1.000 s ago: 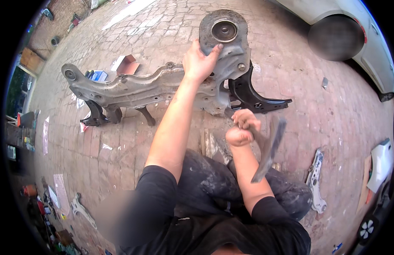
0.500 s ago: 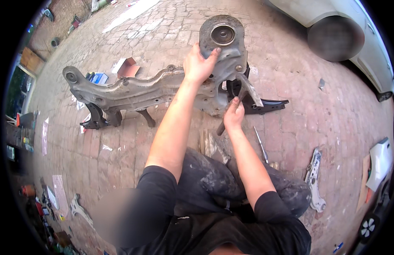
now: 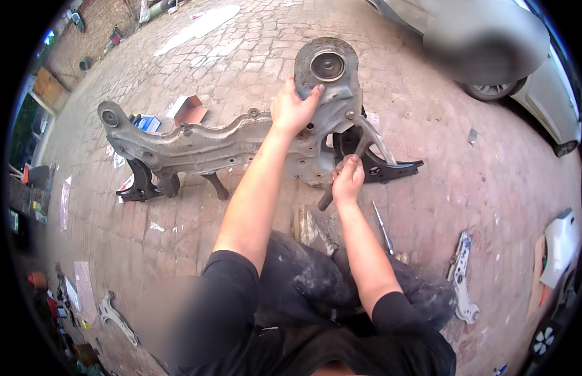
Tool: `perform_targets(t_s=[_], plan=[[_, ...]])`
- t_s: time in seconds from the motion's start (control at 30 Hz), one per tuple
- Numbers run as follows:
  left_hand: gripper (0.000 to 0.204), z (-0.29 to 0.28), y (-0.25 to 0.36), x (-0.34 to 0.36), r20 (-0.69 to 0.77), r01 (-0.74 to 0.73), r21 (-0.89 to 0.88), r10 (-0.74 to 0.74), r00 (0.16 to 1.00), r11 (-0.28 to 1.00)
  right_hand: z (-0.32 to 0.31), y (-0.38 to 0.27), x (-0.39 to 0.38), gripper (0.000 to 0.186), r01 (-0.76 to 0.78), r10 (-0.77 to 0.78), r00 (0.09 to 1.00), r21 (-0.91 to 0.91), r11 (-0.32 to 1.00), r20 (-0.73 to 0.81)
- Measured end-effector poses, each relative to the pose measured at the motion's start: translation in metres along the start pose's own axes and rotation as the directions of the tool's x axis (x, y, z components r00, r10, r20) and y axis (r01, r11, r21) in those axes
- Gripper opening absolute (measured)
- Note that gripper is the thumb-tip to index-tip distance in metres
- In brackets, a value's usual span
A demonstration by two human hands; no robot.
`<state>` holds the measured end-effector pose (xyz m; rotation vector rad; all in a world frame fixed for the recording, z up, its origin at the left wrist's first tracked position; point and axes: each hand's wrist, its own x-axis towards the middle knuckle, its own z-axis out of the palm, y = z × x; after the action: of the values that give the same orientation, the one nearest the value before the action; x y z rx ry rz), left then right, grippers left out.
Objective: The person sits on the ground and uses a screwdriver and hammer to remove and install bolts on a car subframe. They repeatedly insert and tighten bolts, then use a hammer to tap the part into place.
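A grey metal car subframe (image 3: 209, 147) stands on the paving in front of me. My left hand (image 3: 293, 109) grips its raised right end, thumb just below the round bushing (image 3: 328, 65). In my right hand (image 3: 348, 180) is a dark bar-shaped tool handle (image 3: 327, 199), slanting up to the right; its upper end lies against the subframe's bracket, and I cannot make out the tool head. A black control arm (image 3: 397, 171) juts out at the right end. Another black arm (image 3: 139, 182) sits under the left end.
A slim metal tool (image 3: 383, 227) lies beside my right forearm. Old control arms lie to the right (image 3: 463, 276) and to the left (image 3: 117, 319). Behind the subframe is an open cardboard box (image 3: 188, 110). A light-coloured car (image 3: 542, 103) stands at far right.
My right hand and the tool handle have shifted slightly, with more of the handle showing above the fist. My left hand keeps its hold. The view has tilted a little.
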<state>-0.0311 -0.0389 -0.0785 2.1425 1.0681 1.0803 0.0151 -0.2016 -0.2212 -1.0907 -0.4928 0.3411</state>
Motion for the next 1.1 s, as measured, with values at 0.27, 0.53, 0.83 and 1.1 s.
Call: perform_targets(t_s=[0.27, 0.53, 0.83, 1.1], plan=[[0.074, 0.012, 0.009, -0.006, -0.017, -0.061, -0.095, 0.060, 0.998, 0.994, -0.019, 0.034, 0.002, 0.054, 0.078, -0.073, 0.994, -0.062, 0.995, 0.082], [0.080, 0.002, 0.006, -0.008, -0.014, -0.076, -0.125, 0.074, 0.997, 0.989, -0.047, -0.040, -0.007, 0.046, -0.165, 0.171, 0.985, 0.145, 0.975, -0.029], [0.072, -0.020, 0.047, -0.015, 0.064, 0.049, -0.281, -0.032, 0.997, 0.959, -0.212, -0.087, 0.090, 0.045, -0.064, 0.200, 0.978, -0.842, 0.536, 0.052], [0.048, -0.029, 0.132, 0.023, -0.228, -0.334, -0.340, 0.267, 0.936, 0.879, -0.320, -0.124, 0.083, 0.051, 0.024, 0.662, 0.749, -0.998, -0.057, -0.019]])
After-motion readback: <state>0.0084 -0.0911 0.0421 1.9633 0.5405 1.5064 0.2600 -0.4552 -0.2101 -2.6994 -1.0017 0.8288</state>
